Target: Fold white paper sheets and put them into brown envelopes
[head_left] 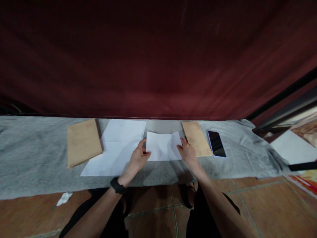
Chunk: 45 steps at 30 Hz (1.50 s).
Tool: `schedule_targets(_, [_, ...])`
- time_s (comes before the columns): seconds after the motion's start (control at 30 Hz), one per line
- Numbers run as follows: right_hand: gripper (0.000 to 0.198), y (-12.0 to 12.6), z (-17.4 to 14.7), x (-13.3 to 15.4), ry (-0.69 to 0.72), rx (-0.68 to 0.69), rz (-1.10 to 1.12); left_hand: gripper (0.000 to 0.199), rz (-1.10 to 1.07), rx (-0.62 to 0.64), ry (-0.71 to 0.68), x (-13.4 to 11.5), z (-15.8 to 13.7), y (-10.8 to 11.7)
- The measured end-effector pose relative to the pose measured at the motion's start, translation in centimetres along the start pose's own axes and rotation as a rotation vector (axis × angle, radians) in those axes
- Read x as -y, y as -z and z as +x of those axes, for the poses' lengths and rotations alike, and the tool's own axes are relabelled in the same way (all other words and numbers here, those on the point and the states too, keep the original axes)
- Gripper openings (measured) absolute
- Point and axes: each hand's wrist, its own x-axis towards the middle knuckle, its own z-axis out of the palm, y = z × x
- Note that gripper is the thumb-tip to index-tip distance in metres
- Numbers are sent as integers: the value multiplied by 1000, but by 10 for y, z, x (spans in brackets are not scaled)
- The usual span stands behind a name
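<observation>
A folded sheet of white paper (163, 147) is held up between my two hands over the cloth. My left hand (139, 156) pinches its left edge, thumb in front. On the opposite edge, my right hand (187, 150) grips the paper with thumb and fingers. Larger white sheets (116, 135) with a crease across them lie flat to the left, partly under my left forearm. Just beyond my right hand rests a single brown envelope (198, 138). A stack of brown envelopes (84, 142) sits at the far left, overlapping the white sheets' edge.
A phone (217, 143) with a dark screen lies right of the single envelope. Grey cloth (37, 152) covers the narrow bench, backed by a dark red curtain (153, 66). White scrap (64, 198) lies on the tiled floor (153, 215). Papers and a dark frame stand at right.
</observation>
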Motion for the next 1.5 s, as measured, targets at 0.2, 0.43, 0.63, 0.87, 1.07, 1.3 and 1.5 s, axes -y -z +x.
schedule_targets(0.2, [50,-6,-10,9,214,-225,-161,67,487,80,8,-6,-3,0])
schedule_targets(0.43, [49,-39,-23,30,463,-109,20,65,781,149,28,-14,-3,-3])
schedule_targets(0.63, [54,-55,-31,36,487,-66,-102,49,963,29,-62,-22,-18,-1])
schedule_targets(0.87, [56,-56,-34,35,501,-36,-176,59,751,-20,-552,-13,-26,-47])
schedule_targets(1.07, [68,-56,-50,28,573,-37,-233,74,700,48,-610,10,-31,-82])
schedule_targets(1.3, [56,-46,-53,17,480,-44,-231,70,846,2,-587,19,-31,-71])
schedule_targets(1.5, [58,-45,-57,-3,410,-109,-228,64,895,-54,-526,25,-33,-63])
